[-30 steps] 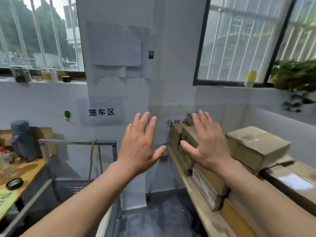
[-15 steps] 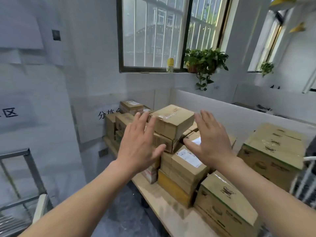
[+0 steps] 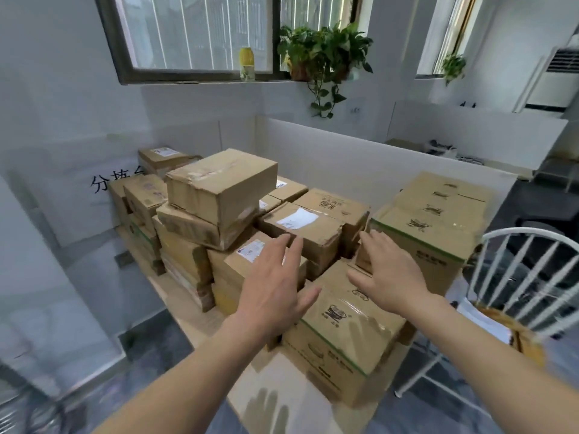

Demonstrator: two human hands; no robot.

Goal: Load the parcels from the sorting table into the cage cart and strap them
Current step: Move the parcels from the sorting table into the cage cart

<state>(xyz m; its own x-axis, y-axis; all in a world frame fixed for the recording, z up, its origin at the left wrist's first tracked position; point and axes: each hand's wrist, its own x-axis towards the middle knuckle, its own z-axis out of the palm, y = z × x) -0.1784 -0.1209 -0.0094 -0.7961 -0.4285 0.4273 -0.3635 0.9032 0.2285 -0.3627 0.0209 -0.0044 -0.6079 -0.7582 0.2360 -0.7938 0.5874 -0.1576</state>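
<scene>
Several brown cardboard parcels are stacked on the wooden sorting table [image 3: 282,399]. Nearest me lies a green-striped printed box [image 3: 344,339]. A taller green-striped box [image 3: 435,220] stands at the right, and a taped plain box [image 3: 219,183] tops the left stack. My left hand [image 3: 272,286] hovers open, fingers spread, above a labelled box [image 3: 247,261]. My right hand [image 3: 388,270] is open over the near printed box's far edge. Neither hand holds anything. The cage cart is out of view.
A white wire-back chair [image 3: 529,277] with papers on its seat stands right of the table. A white partition [image 3: 360,164] runs behind the parcels. A potted plant [image 3: 322,54] and a yellow bottle [image 3: 247,62] sit on the window sill. Grey floor lies at the left.
My view has swung right, from the cage cart to the sorting table. Both open hands have lowered and come closer to the near parcels.
</scene>
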